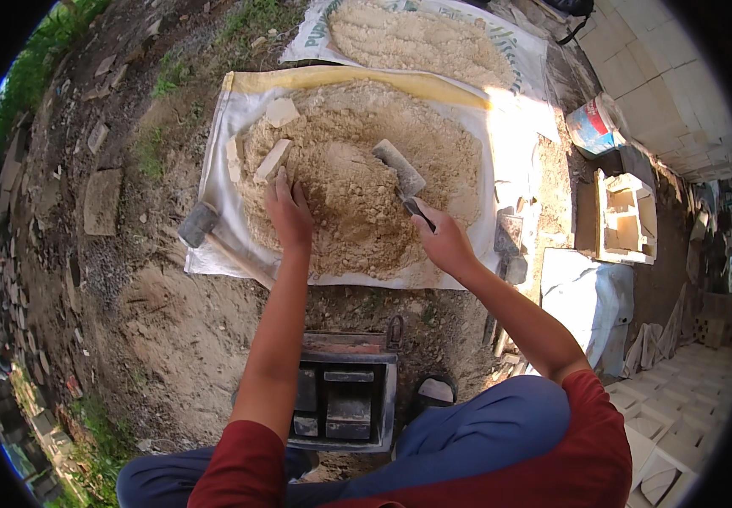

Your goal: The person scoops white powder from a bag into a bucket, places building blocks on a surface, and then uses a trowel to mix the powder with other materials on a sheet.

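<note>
A wide heap of tan, sandy material (345, 203) lies on a white sack sheet (218, 199) with a yellow edge. My left hand (288, 210) rests on the heap's left side, fingers stretched out, fingertips at the lower end of a pale block piece (273, 161). Another pale chunk (281, 112) lies just beyond, and a third piece (233, 159) sits at the heap's left edge. My right hand (446, 239) is closed round the dark handle of a trowel (400, 168). The trowel's dusty blade touches the heap, pointing up and left.
A mallet (199, 224) lies at the sheet's left corner. Before my knees stands a black metal mould (349, 406) with compartments. Beyond is a second sack sheet with sand (421, 42). To the right are a bucket (593, 125), a pale block-shaped box (627, 218) and a block wall (666, 76).
</note>
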Tool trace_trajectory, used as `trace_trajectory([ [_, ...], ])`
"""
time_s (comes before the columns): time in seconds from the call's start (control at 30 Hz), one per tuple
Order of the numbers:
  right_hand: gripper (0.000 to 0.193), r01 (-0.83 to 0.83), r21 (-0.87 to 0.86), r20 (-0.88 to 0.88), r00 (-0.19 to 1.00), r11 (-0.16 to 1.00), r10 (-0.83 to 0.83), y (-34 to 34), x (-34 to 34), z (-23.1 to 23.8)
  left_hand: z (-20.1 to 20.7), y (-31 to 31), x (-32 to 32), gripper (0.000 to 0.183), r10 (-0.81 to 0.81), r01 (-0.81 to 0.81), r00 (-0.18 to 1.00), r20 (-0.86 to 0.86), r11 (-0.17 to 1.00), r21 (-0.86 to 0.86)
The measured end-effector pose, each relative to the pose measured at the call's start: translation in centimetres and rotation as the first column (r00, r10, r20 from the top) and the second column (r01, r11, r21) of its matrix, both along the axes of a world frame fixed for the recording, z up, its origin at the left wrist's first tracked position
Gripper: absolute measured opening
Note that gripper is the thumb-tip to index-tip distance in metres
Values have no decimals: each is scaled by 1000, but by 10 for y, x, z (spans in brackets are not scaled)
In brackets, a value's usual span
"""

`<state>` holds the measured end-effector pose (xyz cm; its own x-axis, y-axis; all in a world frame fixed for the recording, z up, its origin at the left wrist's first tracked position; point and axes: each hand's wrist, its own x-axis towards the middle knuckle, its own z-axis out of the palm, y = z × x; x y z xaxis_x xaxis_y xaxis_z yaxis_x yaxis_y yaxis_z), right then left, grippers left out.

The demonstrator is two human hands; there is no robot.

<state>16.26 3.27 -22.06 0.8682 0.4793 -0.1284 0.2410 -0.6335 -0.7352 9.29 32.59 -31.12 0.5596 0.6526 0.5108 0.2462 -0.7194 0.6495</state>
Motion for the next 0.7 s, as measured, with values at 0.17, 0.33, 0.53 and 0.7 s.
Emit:
trace_trajectory([
  [0.17,49,-51,25,-51,997,998,52,39,5,7,10,21,3,31,93,-91,988,-125,996,27],
  [0.33,50,-50,-37,-93,995,998,47,31,11,8,38,46,7,29,22,-22,1000,-6,1000,-19],
  [0.53,50,-58,37,-125,990,998,62,41,10,4,41,96,13,31,31,-16,983,-179,997,82],
  [0.7,47,-36,-225,-40,999,974,27,36,10,45,34,30,-3,49,-117,114,993,-2,963,243],
])
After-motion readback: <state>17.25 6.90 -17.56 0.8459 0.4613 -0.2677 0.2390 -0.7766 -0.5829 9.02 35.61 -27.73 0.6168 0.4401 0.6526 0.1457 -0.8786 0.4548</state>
